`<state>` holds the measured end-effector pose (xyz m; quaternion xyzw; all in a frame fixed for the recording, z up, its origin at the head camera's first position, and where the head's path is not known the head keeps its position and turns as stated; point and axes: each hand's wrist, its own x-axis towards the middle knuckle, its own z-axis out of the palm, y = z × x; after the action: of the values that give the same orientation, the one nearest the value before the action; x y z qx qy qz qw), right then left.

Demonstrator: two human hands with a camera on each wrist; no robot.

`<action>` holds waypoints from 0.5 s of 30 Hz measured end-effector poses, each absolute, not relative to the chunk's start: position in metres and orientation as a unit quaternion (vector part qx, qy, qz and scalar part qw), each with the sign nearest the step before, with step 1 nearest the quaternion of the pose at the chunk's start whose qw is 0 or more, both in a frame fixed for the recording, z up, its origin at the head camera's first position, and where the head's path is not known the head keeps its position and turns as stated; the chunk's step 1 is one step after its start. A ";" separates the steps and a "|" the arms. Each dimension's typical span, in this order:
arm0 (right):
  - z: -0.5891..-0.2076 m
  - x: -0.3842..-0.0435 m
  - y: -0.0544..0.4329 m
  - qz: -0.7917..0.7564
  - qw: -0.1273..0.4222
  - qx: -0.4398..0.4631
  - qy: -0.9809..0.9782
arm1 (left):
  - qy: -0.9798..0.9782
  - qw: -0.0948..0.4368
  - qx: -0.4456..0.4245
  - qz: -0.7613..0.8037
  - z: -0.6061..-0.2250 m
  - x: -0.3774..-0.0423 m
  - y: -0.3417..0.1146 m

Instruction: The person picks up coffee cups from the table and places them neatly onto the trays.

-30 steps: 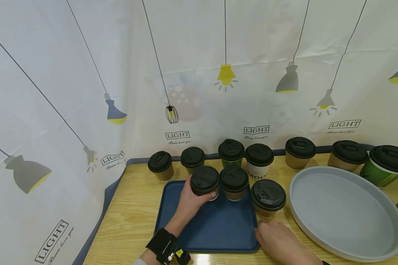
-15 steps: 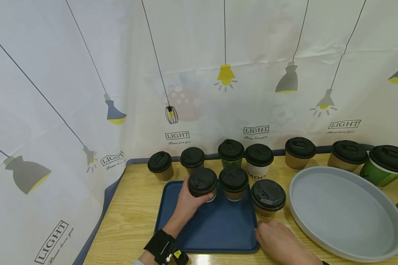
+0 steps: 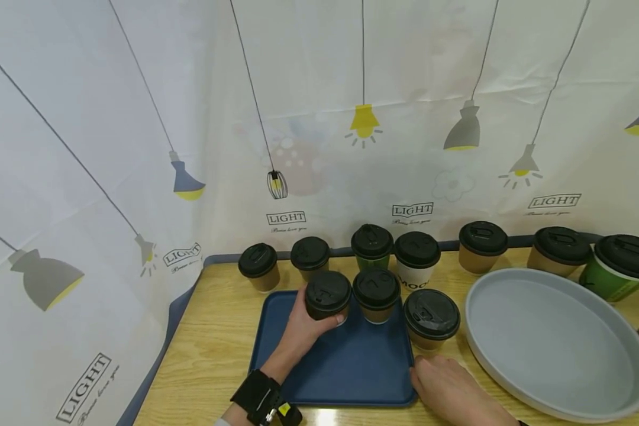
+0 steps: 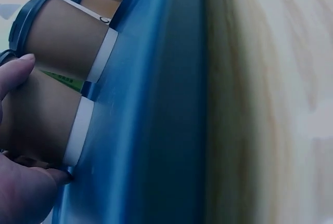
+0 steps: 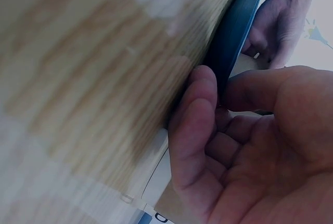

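My left hand (image 3: 298, 334) grips a brown paper coffee cup (image 3: 327, 294) with a black lid over the back part of a blue tray (image 3: 351, 373). In the left wrist view, thumb and fingers wrap that upright cup (image 4: 41, 115), its white base at the tray surface. Just right of it on the tray stands another lidded brown coffee cup (image 3: 376, 296). At the tray's front right side, my right hand (image 3: 449, 384) pinches the rim. The right wrist view has the thumb and curled fingers (image 5: 192, 135) at the dark blue tray edge (image 5: 237, 31).
Right of the tray stands a lidded cup (image 3: 431, 316), close to its side. A large round grey tray (image 3: 559, 343) lies further right. Several lidded cups line the back, among them a green one (image 3: 615, 269) and a white one (image 3: 416, 260). A printed curtain (image 3: 319, 148) hangs behind.
The left hand and its cup have shifted slightly toward the person and a little lower. The right hand keeps its place at the tray rim.
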<state>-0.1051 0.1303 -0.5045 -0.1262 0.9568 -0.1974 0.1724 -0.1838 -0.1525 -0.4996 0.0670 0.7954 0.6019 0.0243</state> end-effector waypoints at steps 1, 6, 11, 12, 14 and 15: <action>-0.507 -0.105 0.131 -0.194 0.175 -0.126 0.957 | 0.793 0.030 0.071 0.605 -0.498 -0.183 -0.154; -0.525 -0.110 0.137 -0.192 0.185 -0.133 0.955 | 0.771 0.055 0.084 0.629 -0.487 -0.175 -0.165; -0.541 -0.115 0.142 -0.200 0.184 -0.128 0.954 | 0.759 0.038 0.085 0.644 -0.478 -0.167 -0.180; -0.543 -0.115 0.143 -0.202 0.181 -0.130 0.954 | 0.758 0.024 0.081 0.646 -0.477 -0.166 -0.183; -0.541 -0.113 0.142 -0.200 0.170 -0.133 0.956 | 0.756 -0.006 0.067 0.651 -0.475 -0.165 -0.188; -0.534 -0.111 0.140 -0.202 0.166 -0.136 0.956 | 0.754 -0.024 0.059 0.653 -0.474 -0.165 -0.191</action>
<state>-0.1112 0.1396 -0.5345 -0.1355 0.9557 -0.2021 0.1658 -0.1650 -0.1908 -0.4736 0.0592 0.7543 0.6534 -0.0240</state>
